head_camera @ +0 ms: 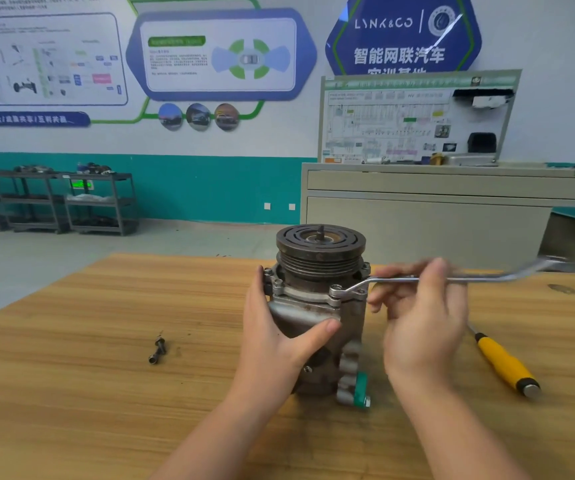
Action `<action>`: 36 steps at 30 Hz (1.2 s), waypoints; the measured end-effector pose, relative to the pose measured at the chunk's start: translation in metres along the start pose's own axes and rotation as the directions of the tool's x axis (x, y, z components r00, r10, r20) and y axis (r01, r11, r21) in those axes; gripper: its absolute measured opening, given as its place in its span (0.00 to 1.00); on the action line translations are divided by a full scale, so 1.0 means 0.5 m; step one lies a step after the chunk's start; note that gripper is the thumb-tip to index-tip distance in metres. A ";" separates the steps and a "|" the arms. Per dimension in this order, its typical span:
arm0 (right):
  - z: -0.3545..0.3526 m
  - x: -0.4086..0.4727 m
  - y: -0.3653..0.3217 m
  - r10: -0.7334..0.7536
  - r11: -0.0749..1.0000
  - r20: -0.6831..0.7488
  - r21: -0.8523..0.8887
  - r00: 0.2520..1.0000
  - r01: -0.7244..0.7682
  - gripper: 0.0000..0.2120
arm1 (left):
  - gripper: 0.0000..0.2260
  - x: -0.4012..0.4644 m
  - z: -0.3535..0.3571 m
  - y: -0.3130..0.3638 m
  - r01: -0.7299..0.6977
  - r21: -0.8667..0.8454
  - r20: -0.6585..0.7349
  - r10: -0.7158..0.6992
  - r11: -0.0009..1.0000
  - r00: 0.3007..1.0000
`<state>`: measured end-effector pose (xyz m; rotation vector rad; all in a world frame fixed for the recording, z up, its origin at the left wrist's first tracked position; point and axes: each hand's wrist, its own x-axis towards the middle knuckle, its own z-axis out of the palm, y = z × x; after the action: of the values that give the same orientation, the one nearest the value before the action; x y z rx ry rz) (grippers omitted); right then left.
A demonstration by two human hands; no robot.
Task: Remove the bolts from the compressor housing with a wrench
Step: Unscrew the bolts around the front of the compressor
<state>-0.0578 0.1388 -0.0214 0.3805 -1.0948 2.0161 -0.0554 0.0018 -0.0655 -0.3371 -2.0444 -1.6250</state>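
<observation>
Wooden table (71, 393), teal-banded workshop wall (210, 188)

The compressor housing (317, 317) stands upright on its end, a grey, grimy cast-metal body with a dark grooved pulley on top and a green cap near its base. Small bolts (335, 288) sit in the lugs of the flange just below the pulley. The wrench (459, 278), a slim silver offset ring spanner, lies roughly level to the right, its near ring seated over a front-right flange bolt and its far end blurred. Two loose bolts (158, 350) lie together, well apart to the left.
</observation>
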 end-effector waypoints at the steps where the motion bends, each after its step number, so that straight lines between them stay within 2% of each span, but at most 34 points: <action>1: -0.006 0.019 0.000 0.258 0.957 -0.009 0.138 0.966 -0.255 0.13 | 0.56 -0.001 0.001 -0.002 0.001 0.000 0.002 -0.001 1.000 1.000; 2: -0.014 0.036 0.000 0.442 0.869 0.038 0.230 0.896 -0.438 0.13 | 0.56 0.000 0.001 -0.003 -0.001 -0.001 0.002 0.001 1.000 1.000; 3: -0.020 0.048 0.001 0.537 0.797 0.087 0.271 0.839 -0.539 0.13 | 0.55 -0.001 0.001 -0.004 -0.007 -0.002 0.001 0.007 1.000 1.000; 4: -0.023 0.052 0.000 0.560 0.773 0.113 0.285 0.821 -0.567 0.13 | 0.53 0.000 0.001 -0.004 -0.013 -0.004 0.001 0.013 1.000 1.000; 5: -0.025 0.051 0.002 0.542 0.783 0.108 0.294 0.833 -0.548 0.13 | 0.53 0.001 0.000 -0.004 -0.016 -0.006 0.003 0.016 1.000 1.000; 8: -0.020 0.042 -0.005 0.406 0.871 0.006 0.302 0.914 -0.388 0.12 | 0.57 0.001 -0.001 -0.004 -0.016 0.000 0.009 0.016 1.000 1.000; 10: -0.013 0.038 -0.015 0.266 0.944 -0.025 0.212 0.964 -0.255 0.12 | 0.58 0.002 0.000 -0.005 -0.015 -0.004 0.009 0.015 1.000 1.000; 14: 0.002 0.016 -0.024 0.037 0.999 0.055 0.016 0.998 -0.037 0.09 | 0.57 0.005 0.000 -0.009 -0.027 0.004 0.007 0.027 1.000 1.000; 17: 0.003 -0.004 -0.030 -0.186 0.973 0.162 -0.107 0.969 0.204 0.07 | 0.57 0.003 -0.001 -0.008 -0.029 0.007 0.013 0.029 1.000 1.000; 18: 0.000 -0.009 -0.032 -0.288 0.935 0.230 -0.140 0.930 0.325 0.06 | 0.58 0.002 -0.001 -0.008 -0.029 0.005 0.012 0.029 1.000 1.000; 20: -0.008 -0.023 -0.023 -0.460 0.809 0.424 -0.162 0.780 0.565 0.05 | 0.58 0.001 -0.001 -0.006 -0.045 0.006 0.005 0.045 0.999 0.999; 22: -0.010 -0.038 -0.015 -0.515 0.675 0.596 -0.162 0.616 0.720 0.03 | 0.55 0.002 0.000 -0.002 -0.054 -0.018 0.017 0.054 0.998 0.998; 23: -0.009 -0.045 -0.009 -0.528 0.601 0.646 -0.175 0.551 0.780 0.06 | 0.51 0.003 0.001 -0.001 -0.053 -0.043 0.025 0.054 0.998 0.998; 24: -0.010 -0.049 -0.001 -0.530 0.550 0.680 -0.180 0.508 0.815 0.09 | 0.46 0.003 0.002 -0.001 -0.054 -0.057 0.029 0.056 0.997 0.998; 25: -0.009 -0.051 0.002 -0.537 0.529 0.678 -0.194 0.502 0.826 0.08 | 0.43 0.003 0.002 -0.001 -0.060 -0.061 0.026 0.061 0.996 0.998; 26: -0.006 -0.053 0.002 -0.552 0.540 0.644 -0.208 0.530 0.816 0.04 | 0.44 0.002 0.003 -0.002 -0.072 -0.053 0.023 0.073 0.996 0.997; 27: -0.003 -0.054 0.001 -0.563 0.599 0.568 -0.221 0.601 0.770 0.04 | 0.47 0.002 0.003 -0.004 -0.089 -0.032 0.020 0.090 0.996 0.996; 28: 0.000 -0.054 0.001 -0.551 0.703 0.458 -0.197 0.698 0.683 0.08 | 0.50 0.002 0.003 -0.006 -0.103 -0.011 0.007 0.103 0.995 0.995; 30: 0.006 -0.039 -0.007 -0.380 0.910 0.175 -0.102 0.908 0.401 0.09 | 0.54 0.001 0.002 -0.009 -0.099 -0.003 -0.001 0.099 0.995 0.995; 31: 0.006 -0.025 -0.009 -0.217 0.974 0.055 -0.057 0.975 0.220 0.08 | 0.54 0.002 0.002 -0.010 -0.089 -0.003 0.007 0.089 0.996 0.996; 32: 0.004 -0.008 -0.010 -0.017 1.000 -0.017 0.007 1.000 0.017 0.09 | 0.53 0.002 0.002 -0.011 -0.082 0.005 0.013 0.082 0.997 0.997; 34: -0.003 0.026 -0.010 0.327 0.935 -0.011 0.146 0.945 -0.322 0.09 | 0.53 0.001 0.001 -0.010 -0.087 0.017 0.021 0.087 0.996 0.996; 35: -0.005 0.038 -0.011 0.426 0.884 0.018 0.201 0.904 -0.421 0.10 | 0.53 0.001 0.001 -0.010 -0.091 0.019 0.022 0.090 0.996 0.996; 36: -0.007 0.044 -0.012 0.463 0.853 0.039 0.251 0.886 -0.457 0.10 | 0.53 0.002 0.001 -0.009 -0.091 0.019 0.023 0.090 0.996 0.996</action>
<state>-0.0671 0.1546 -0.0072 0.2348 -0.9778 2.5965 -0.0585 0.0010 -0.0689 -0.4356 -2.0296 -1.5526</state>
